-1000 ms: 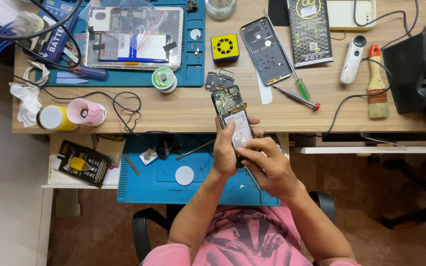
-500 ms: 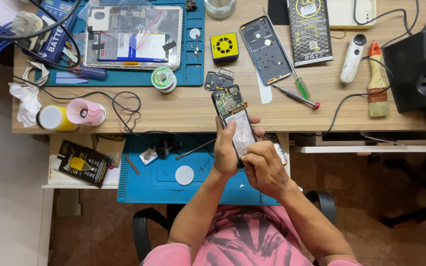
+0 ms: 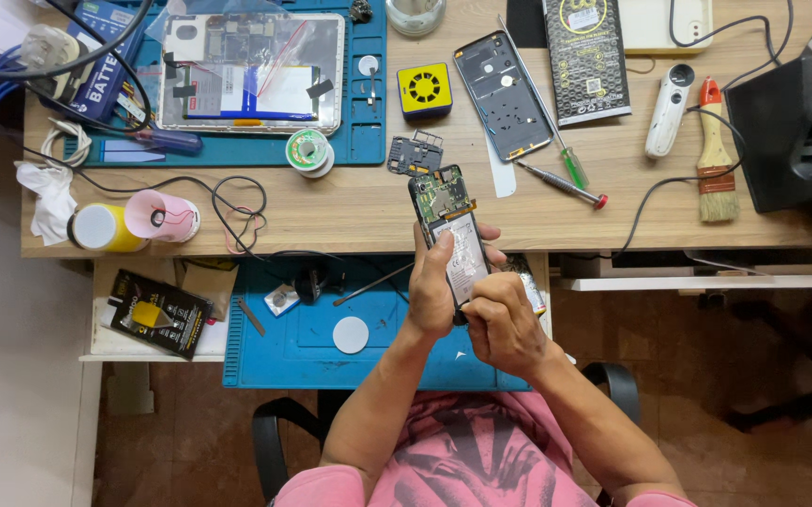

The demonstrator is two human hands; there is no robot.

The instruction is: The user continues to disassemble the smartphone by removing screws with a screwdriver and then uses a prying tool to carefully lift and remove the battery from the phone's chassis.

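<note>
Opened phone point(image 3: 451, 235) w/ back off, circuit board showing, held upright over tabletop point(image 3: 350, 211) edge, above blue mat point(image 3: 303, 343). Left hand point(image 3: 432, 286) wraps its left side, fingers closed round it. Right hand point(image 3: 503, 324) at phone's lower end, fingers curled tight; can't tell if they pinch a tool. Screwdrivers point(image 3: 566, 183) lie nearby on tabletop, beside a phone frame point(image 3: 503, 94).

Ahead of your hands: bare desk strip point(image 3: 350, 211), passable.
Ahead right: two screwdrivers point(image 3: 564, 183) and phone frame point(image 3: 503, 94) block you.
Left: tangled cable point(image 3: 237, 211) (loose loops).
Below: blue mat point(image 3: 312, 329), open beside the white disc point(image 3: 351, 334).
</note>
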